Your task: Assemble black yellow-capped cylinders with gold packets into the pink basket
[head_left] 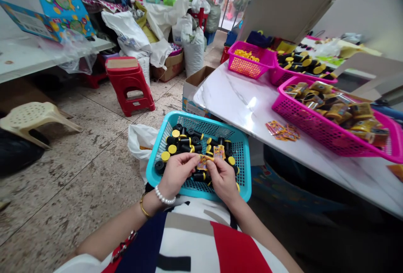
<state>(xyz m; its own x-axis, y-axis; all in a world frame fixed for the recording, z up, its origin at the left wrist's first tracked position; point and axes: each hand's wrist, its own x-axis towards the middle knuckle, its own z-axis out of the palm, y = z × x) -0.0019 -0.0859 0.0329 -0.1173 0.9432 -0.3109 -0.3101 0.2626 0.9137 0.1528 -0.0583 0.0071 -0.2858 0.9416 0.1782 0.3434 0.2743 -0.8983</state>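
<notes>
Turquoise basket (208, 122), black cylinders (184, 140) inside; left hand (176, 175), right hand (223, 177) (fingers pinching printed piece (202, 164))

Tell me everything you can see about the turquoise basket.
The turquoise basket is roughly rectangular with rounded corners, apparently plastic, with a solid rim and perforated walls. It sits open side up before the patterned shirt, beside the marble-patterned table. Jumbled black cylinders with yellow ends lie inside. The left hand and right hand are over it; any contact is unclear.
</notes>
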